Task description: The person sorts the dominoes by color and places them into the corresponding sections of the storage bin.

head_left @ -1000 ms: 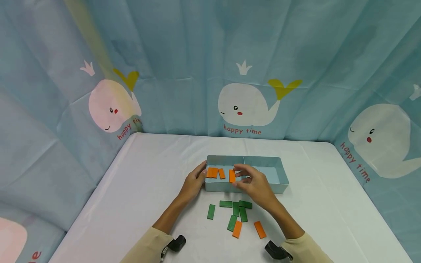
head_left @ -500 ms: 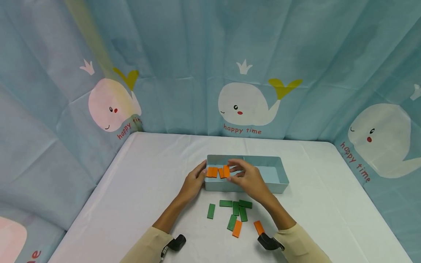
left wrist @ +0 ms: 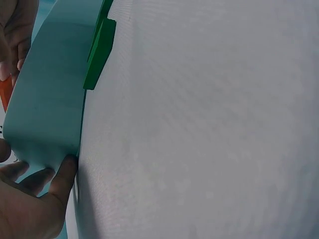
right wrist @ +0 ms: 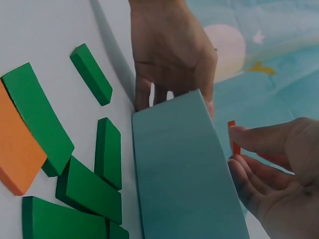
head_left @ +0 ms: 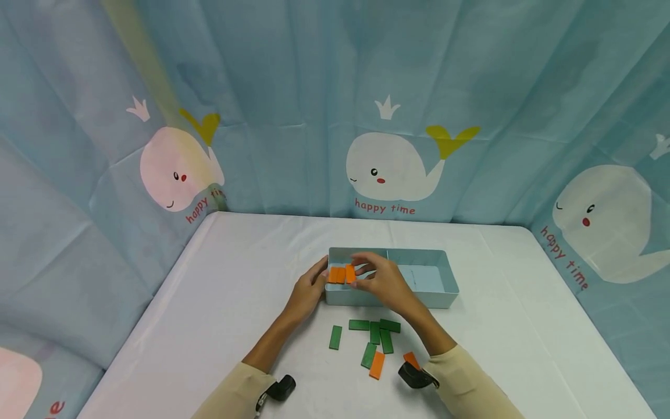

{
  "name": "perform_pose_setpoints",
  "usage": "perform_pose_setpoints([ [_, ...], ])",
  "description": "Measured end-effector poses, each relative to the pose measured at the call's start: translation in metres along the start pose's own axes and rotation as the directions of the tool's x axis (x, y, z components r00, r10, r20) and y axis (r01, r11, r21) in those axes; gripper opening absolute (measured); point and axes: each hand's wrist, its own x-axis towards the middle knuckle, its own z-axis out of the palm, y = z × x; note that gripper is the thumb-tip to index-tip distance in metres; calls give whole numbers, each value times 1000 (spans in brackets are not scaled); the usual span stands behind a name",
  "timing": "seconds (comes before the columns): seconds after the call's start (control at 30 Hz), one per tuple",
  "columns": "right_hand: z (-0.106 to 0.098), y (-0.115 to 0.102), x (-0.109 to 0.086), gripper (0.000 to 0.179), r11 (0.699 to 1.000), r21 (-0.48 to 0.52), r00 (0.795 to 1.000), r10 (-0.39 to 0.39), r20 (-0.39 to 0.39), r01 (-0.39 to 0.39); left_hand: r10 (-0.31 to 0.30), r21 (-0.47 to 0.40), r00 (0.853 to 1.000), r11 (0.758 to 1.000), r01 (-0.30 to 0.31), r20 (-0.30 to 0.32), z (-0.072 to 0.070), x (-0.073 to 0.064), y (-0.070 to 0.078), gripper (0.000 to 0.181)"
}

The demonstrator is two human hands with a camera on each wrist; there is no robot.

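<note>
A pale blue two-compartment box [head_left: 352, 298] stands on the white table. My left hand [head_left: 306, 294] holds its left end, fingers against the outer end wall and thumb at the rim, as the left wrist view also shows. Over the left compartment my right hand [head_left: 388, 283] pinches an orange block [head_left: 350, 273] between thumb and fingers; the right wrist view shows this block [right wrist: 234, 138] edge-on above the rim. Just left of it, two more orange blocks [head_left: 337, 275] sit side by side at the compartment's left end. My right fingers partly cover this compartment.
Several green blocks [head_left: 359, 325] lie loosely on the table in front of the box. An orange block [head_left: 377, 365] lies against one of them, and another orange block [head_left: 411, 359] is partly hidden by the right wrist camera [head_left: 415, 376]. A whale-print curtain [head_left: 293, 157] hangs behind the table.
My right hand has moved left with the pinched orange block, bringing it close to the blocks at the compartment's left end. My left hand has stayed on the box.
</note>
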Motion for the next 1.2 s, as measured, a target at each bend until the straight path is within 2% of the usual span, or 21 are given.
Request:
perform_pose_setpoints([
  [0.3, 4, -1, 11, 55, 998, -22, 998, 55, 44, -54, -13, -10, 1000, 1000, 13, 3, 0, -2, -1, 54],
  [0.6, 8, 4, 21, 53, 998, -51, 993, 51, 107, -46, -10, -38, 1000, 999, 10, -3, 0, -2, -1, 53],
  [0.83, 12, 5, 29, 53, 995, -77, 986, 67, 150, -56, -6, -22, 1000, 1000, 6, -6, -1, -2, -3, 52],
  [1.07, 13, 7, 36, 51, 994, -77, 975, 89, 201, -75, 0, -28, 1000, 1000, 0, 8, 0, -2, -1, 52],
  [1.2, 15, 10, 40, 49, 995, -78, 970, 77, 233, -60, 9, -41, 1000, 999, -8, 16, 0, -1, -1, 54],
])
